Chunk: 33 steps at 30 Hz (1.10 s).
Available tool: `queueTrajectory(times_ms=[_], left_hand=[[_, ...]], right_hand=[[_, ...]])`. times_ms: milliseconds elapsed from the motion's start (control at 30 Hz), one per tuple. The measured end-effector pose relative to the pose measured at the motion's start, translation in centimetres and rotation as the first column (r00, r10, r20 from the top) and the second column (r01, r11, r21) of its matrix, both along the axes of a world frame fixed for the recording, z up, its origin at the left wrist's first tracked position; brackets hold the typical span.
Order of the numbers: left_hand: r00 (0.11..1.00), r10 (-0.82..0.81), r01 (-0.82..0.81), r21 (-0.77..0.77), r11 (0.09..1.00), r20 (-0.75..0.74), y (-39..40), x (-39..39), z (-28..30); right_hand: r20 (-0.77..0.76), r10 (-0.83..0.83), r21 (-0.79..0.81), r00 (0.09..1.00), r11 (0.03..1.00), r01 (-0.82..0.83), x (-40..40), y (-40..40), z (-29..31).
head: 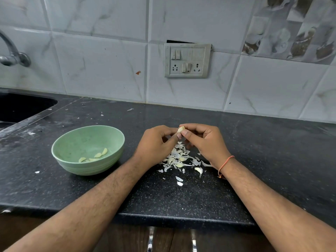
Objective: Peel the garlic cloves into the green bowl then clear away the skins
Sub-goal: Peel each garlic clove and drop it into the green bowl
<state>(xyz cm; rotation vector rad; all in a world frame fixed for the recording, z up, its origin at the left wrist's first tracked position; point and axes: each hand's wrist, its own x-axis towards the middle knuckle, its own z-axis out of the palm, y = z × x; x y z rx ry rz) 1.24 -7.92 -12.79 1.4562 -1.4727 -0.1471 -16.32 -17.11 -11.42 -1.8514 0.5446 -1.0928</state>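
A garlic clove [181, 129] is held above the counter between both hands. My left hand [156, 144] pinches it from the left with its thumb on the clove's lower end. My right hand [203, 140] pinches it from the right. Below the hands lies a heap of white garlic skins [179, 158] with a few unpeeled cloves mixed in; one clove [199, 170] lies at the heap's right edge. The green bowl [72, 142] stands to the left of my left forearm and holds several peeled cloves [99, 155].
The black speckled counter [254, 151] runs to a tiled wall with a switch plate [187, 60]. A dark sink [20, 108] and tap [12, 55] are at the far left. Loose skin scraps [179, 181] lie near the front edge.
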Motion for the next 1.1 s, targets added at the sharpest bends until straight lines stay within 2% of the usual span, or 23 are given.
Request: queueTrajectory(times_ms=[367,533,867,1100], left_hand=[[0.997,-0.036,0.037,0.013,0.999,-0.071,0.1,0.0,0.2],[0.993,-0.055,0.057,0.013,0.998,-0.106,0.1,-0.1,0.2],[0.968,-0.121,0.141,0.076,0.987,-0.221,0.3,0.1,0.0],[0.956,-0.132,0.154,0.067,0.986,-0.262,0.2,0.2,-0.1]], right_hand=[[-0.010,-0.083,-0.094,0.997,0.992,0.081,0.4,0.6,0.0],[0.065,-0.043,-0.050,0.997,0.998,0.046,0.6,0.8,0.1],[0.064,-0.071,0.004,0.995,0.997,0.071,0.8,0.3,-1.3],[0.085,0.002,0.084,0.996,0.996,-0.009,0.8,0.5,-0.9]])
